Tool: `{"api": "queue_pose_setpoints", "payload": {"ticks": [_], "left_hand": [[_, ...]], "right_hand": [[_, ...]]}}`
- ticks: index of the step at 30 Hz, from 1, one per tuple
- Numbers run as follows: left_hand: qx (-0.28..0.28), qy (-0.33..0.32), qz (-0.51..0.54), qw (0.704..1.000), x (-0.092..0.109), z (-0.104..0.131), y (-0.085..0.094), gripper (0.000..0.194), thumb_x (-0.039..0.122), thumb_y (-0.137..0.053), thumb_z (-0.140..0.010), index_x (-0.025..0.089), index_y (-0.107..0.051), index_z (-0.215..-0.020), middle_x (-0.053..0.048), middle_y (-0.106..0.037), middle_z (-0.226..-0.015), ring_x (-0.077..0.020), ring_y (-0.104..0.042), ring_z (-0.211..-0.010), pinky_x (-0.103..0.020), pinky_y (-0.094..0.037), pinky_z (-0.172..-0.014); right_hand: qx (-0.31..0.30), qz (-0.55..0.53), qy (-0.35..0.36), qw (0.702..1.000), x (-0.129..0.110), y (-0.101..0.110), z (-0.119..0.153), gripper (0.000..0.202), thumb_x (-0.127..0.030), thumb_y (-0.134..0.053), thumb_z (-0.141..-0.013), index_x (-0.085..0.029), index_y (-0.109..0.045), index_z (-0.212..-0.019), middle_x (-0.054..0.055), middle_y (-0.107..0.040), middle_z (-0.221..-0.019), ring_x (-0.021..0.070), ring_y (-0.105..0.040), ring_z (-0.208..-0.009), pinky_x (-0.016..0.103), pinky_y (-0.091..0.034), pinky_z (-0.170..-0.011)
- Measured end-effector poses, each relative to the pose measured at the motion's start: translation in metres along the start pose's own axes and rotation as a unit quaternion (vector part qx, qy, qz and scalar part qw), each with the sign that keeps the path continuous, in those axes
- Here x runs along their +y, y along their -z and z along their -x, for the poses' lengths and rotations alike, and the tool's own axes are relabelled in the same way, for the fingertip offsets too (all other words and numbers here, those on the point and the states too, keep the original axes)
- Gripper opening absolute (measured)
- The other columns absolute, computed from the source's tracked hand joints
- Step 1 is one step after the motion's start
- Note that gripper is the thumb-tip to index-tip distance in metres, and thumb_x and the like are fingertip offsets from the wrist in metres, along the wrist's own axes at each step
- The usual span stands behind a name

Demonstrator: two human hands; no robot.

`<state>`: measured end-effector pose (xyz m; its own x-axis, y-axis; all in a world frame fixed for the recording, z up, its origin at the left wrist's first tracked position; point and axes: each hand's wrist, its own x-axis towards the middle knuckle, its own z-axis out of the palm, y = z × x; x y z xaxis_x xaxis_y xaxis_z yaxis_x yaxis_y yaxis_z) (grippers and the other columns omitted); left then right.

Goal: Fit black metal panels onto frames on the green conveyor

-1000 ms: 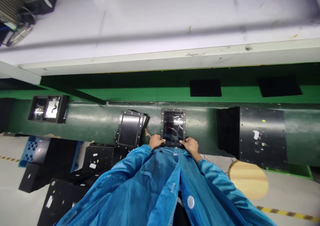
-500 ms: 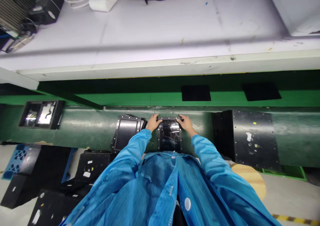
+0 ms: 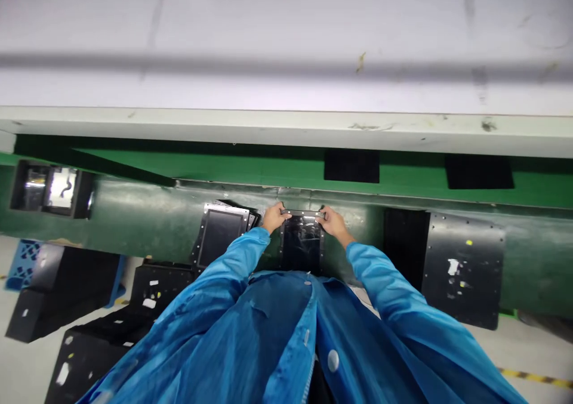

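On the green bench right in front of my body lies a black rectangular frame [image 3: 302,243] with a glossy dark middle and small studs along its edges. My left hand [image 3: 274,218] pinches its far left corner, thumb on top. At the far right corner my right hand [image 3: 332,221] has the same kind of grip. The near end of the frame is covered by my blue coat. Close to my left forearm rests a stack of similar black frames [image 3: 222,235], slightly fanned out.
Right of me stands a black stack of panels [image 3: 463,267] with stickers. A black box with a window [image 3: 51,189] is at far left. Black boxes [image 3: 67,284] stand on the floor left. A white shelf [image 3: 268,117] overhangs the green bench [image 3: 138,213].
The far edge of the frame now looks slightly raised between both hands. My view has shifted nearer the shelf, so the items on it have left the picture.
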<state>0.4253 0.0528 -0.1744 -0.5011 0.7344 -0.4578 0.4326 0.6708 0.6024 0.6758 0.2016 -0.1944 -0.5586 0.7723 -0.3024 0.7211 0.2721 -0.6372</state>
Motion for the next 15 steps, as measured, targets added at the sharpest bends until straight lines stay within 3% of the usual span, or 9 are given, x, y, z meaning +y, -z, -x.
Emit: {"api": "queue_pose_setpoints", "payload": {"ticks": [6,11,13,15], "left_hand": [[0.042,-0.028,-0.028,0.998,0.008,0.004,0.0,0.024,0.04,-0.079,-0.087,0.024,-0.07,-0.102,0.002,-0.069,-0.079,-0.0162,-0.064,-0.08,-0.025,-0.045,-0.076],[0.068,-0.041,-0.05,0.996,0.031,0.044,0.006,0.03,0.035,-0.075,-0.092,0.022,-0.07,-0.118,-0.009,-0.074,-0.109,-0.0234,-0.068,-0.103,-0.032,-0.049,-0.094],[0.127,-0.07,-0.051,0.988,0.026,0.069,0.016,0.035,0.032,-0.07,-0.095,0.021,-0.067,-0.128,-0.014,-0.07,-0.123,-0.026,-0.066,-0.114,-0.037,-0.048,-0.103],[0.226,-0.076,-0.066,0.969,0.005,0.099,0.032,0.044,0.034,-0.066,-0.097,0.021,-0.063,-0.139,-0.018,-0.063,-0.138,-0.0297,-0.06,-0.13,-0.043,-0.044,-0.114]], "right_hand": [[0.03,0.023,-0.006,0.999,-0.012,-0.001,0.006,0.029,-0.045,-0.064,-0.091,-0.025,-0.07,-0.112,-0.001,-0.064,-0.073,0.0196,-0.06,-0.073,0.029,-0.041,-0.071],[0.039,0.039,0.015,0.998,-0.02,0.01,0.019,0.043,-0.051,-0.06,-0.093,-0.022,-0.069,-0.122,0.005,-0.071,-0.083,0.0242,-0.066,-0.082,0.031,-0.045,-0.075],[0.071,0.035,-0.005,0.997,-0.014,0.008,0.026,0.053,-0.058,-0.055,-0.094,-0.019,-0.067,-0.129,0.009,-0.073,-0.09,0.0271,-0.068,-0.085,0.034,-0.047,-0.076],[0.102,0.015,-0.033,0.994,-0.001,-0.002,0.035,0.065,-0.063,-0.05,-0.095,-0.016,-0.061,-0.139,0.011,-0.074,-0.093,0.0299,-0.07,-0.087,0.037,-0.049,-0.077]]}}
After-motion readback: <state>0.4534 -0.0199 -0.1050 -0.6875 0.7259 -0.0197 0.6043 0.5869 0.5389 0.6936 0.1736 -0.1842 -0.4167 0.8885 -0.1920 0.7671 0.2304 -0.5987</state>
